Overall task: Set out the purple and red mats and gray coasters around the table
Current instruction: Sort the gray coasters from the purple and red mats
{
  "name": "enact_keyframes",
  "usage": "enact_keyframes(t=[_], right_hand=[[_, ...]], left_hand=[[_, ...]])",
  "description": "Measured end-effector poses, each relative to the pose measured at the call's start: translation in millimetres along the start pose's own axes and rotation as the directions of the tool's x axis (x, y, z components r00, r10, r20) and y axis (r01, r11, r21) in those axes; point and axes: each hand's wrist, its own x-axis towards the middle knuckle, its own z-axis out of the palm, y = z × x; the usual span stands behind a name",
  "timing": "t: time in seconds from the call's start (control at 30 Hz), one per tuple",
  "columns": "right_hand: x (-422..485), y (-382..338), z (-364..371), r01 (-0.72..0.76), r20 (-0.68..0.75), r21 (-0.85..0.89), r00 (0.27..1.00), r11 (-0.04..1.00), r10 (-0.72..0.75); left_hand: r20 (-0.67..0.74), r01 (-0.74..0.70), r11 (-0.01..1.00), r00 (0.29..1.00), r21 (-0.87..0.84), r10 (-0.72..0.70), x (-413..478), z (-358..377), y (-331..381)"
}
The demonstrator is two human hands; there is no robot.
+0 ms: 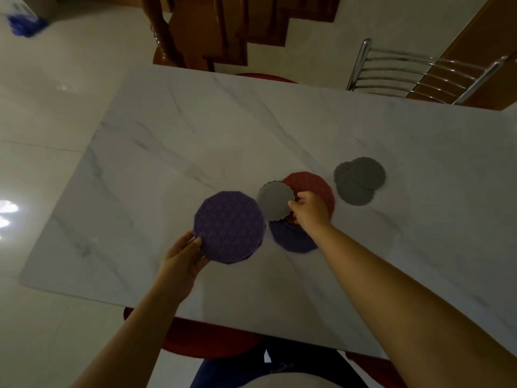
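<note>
My left hand (183,254) grips the near-left edge of a round purple patterned mat (230,226), held just above the white marble table (167,141). My right hand (309,210) pinches the right edge of a gray scalloped coaster (275,200), lifted over a red mat (313,186). Another purple mat (291,238) lies flat under my right wrist, partly hidden. A small pile of gray coasters (359,180) rests to the right of the red mat.
A metal-backed chair (419,71) stands at the table's far right edge. A red stool seat (212,341) sits below the near edge, another peeks past the far edge. Wooden stairs (223,29) rise beyond. A blue mop head (25,25) lies on the floor, far left.
</note>
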Motion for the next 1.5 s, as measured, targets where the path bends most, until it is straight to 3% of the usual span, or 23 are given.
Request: enact_keyframes(t=[0.13,0.3,0.47,0.6,0.73,0.9,1.27,1.5], right_hand=[[7.8,-4.8,13.7,-0.035,-0.008,-0.030,0.999,0.999,0.035],[6.9,-21.6,33.9,-0.065,0.138,0.155,0.990,0.986,0.044],[6.2,-29.3,37.1,0.043,0.214,-0.017,0.976,0.999,-0.039],[15.5,-15.7,8.1,0.152,0.101,-0.152,0.985,0.977,-0.138],[34.9,11.7,-37.9,0.077,-0.136,-0.223,0.985,0.972,-0.109],[48.5,34.8,-63.4,-0.116,-0.100,-0.462,0.992,0.879,0.078],[36.2,38.2,-51.5,0.021,-0.206,-0.258,0.976,0.966,-0.076],[31.4,44.7,-49.9,0.023,-0.066,-0.209,0.997,0.978,-0.038]], left_hand=[[-0.002,-0.004,1.000,1.000,0.001,0.004,3.7,-4.4,4.0],[0.024,-0.004,1.000,1.000,-0.010,0.004,4.7,1.7,5.0],[0.041,-0.003,1.000,0.999,-0.008,0.003,6.8,7.6,6.8],[0.052,0.011,1.000,0.999,0.015,-0.012,10.7,12.2,4.5],[0.082,0.031,0.999,0.996,0.026,-0.033,13.6,19.4,0.0],[0.100,0.045,0.998,0.994,0.037,-0.049,15.2,31.4,-6.1],[0.094,0.067,0.995,0.993,0.070,-0.073,15.3,52.7,-10.3],[0.127,0.072,0.995,0.989,0.073,-0.081,11.7,59.2,-10.3]])
